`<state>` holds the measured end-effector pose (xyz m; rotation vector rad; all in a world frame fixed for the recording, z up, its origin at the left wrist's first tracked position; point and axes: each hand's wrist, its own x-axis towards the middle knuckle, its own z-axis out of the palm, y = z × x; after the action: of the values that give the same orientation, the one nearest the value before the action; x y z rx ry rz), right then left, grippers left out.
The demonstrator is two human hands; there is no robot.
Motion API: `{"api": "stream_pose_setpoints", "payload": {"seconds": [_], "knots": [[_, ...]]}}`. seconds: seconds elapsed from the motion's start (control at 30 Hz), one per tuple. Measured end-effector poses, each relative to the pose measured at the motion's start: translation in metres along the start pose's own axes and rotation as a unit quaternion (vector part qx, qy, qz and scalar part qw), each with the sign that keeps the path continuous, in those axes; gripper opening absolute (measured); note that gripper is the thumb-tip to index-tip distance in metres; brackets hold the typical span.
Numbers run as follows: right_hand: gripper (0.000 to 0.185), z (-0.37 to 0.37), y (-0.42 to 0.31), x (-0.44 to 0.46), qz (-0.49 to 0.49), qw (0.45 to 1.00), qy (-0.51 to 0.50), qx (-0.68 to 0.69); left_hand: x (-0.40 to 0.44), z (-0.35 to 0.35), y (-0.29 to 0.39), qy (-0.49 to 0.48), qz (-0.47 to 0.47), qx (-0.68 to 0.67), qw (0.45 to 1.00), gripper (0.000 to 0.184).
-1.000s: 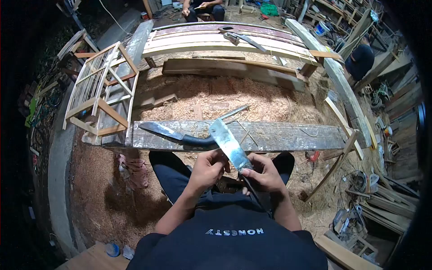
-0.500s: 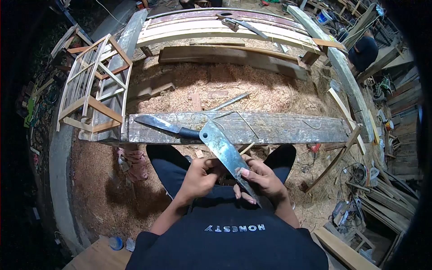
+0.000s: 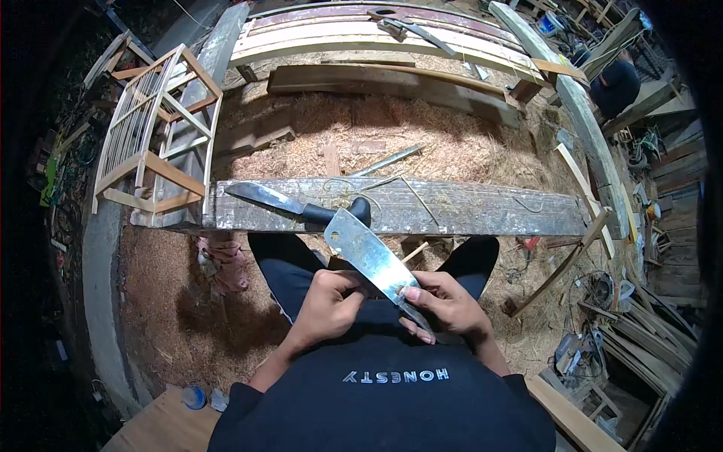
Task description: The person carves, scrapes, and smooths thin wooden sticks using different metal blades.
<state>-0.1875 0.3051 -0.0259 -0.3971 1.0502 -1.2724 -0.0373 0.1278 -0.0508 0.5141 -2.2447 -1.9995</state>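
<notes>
A broad steel cleaver blade [image 3: 367,247] with a hole in its far corner slants in front of my lap. My right hand [image 3: 452,301] is closed on its near end, with the thumb on top of the blade. Left of the blade, my left hand [image 3: 329,305] is closed, its fingers curled close to the metal; what they hold is hidden. A thin pale stick [image 3: 415,252] shows beyond the blade's right edge. On the plank [image 3: 482,207] lies a knife [image 3: 267,198] with a dark curved handle, pointing left.
A slatted wooden frame [image 3: 154,135] stands at left. Thin strips [image 3: 420,200] lie on the plank. Wood shavings [image 3: 301,158] cover the ground. Long boards [image 3: 392,90] stand beyond, and loose timber [image 3: 640,354] is piled at right. Another person [image 3: 616,87] is at the far right.
The blade's far end has shifted left and nearer me, uncovering the knife's handle end. Both hands keep nearly the same place and hold. The view has shifted slightly.
</notes>
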Motion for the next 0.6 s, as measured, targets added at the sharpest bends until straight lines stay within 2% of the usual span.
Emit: {"api": "stream_pose_setpoints", "payload": {"seconds": [0.13, 0.37, 0.43, 0.57, 0.6], "knots": [[0.032, 0.002, 0.001, -0.004, -0.007, 1.0, -0.005, -0.017, -0.002, 0.0, 0.011, 0.002, 0.0, 0.027, 1.0, 0.015], [0.024, 0.006, -0.003, -0.015, -0.009, 0.997, 0.06, -0.039, -0.007, 0.005, 0.022, 0.014, -0.029, 0.002, 0.999, 0.016], [0.024, 0.005, -0.007, -0.015, -0.02, 0.995, 0.083, -0.047, -0.011, 0.006, 0.025, 0.022, -0.086, -0.02, 0.996, 0.017], [0.022, 0.007, -0.008, -0.016, -0.046, 0.995, 0.083, -0.041, -0.009, 0.007, 0.033, 0.019, -0.116, -0.006, 0.993, 0.018], [0.02, 0.01, -0.009, -0.019, -0.08, 0.962, 0.256, -0.04, -0.01, 0.011, 0.027, 0.048, -0.052, -0.026, 0.997, 0.018]]}}
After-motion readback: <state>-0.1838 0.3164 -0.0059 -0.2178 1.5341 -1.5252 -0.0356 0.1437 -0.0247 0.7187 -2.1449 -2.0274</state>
